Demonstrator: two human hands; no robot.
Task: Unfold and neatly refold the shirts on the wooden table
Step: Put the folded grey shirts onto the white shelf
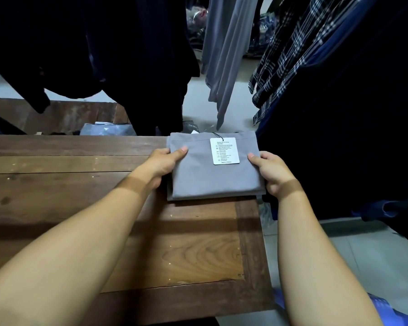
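Observation:
A folded grey shirt (205, 175) lies at the far right corner of the wooden table (80, 189). A white care tag (224, 151) on a black string rests on top of it. My left hand (161, 164) grips the shirt's left edge, thumb on top and fingers tucked under. At the right edge my right hand (272, 171) holds the shirt the same way, thumb on the cloth. The shirt looks like more than one layer stacked, its lower edge showing a second fold.
Dark garments (104, 48) hang beyond the table's far edge, with grey ones (224, 55) and a plaid shirt (292, 50) to the right. More dark clothing (351, 125) hangs close beside the table's right edge. Plastic-wrapped packs (106, 129) lie on the floor behind.

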